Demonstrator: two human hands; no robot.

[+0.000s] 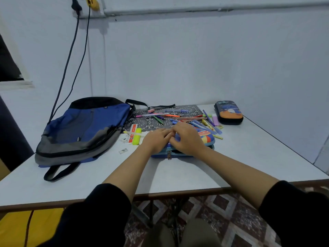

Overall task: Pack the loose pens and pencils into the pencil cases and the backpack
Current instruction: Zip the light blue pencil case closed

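Item: colourful pencil case (207,138), centre of table (249,157); left hand (156,139) and right hand (187,138) both on its lid, fingers meeting, grasp not discernible; loose pens and pencils (178,118) just behind; backpack (83,125) to the left; advised: steady the base, open the lid fully before loading.

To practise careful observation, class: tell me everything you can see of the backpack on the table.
The backpack lies flat on the left of the white table, looking like soft fabric: blue panels, a grey lower part, a black top band. A black strap loops off its near end onto the tabletop; another trails from its far end onto the patterned mat.
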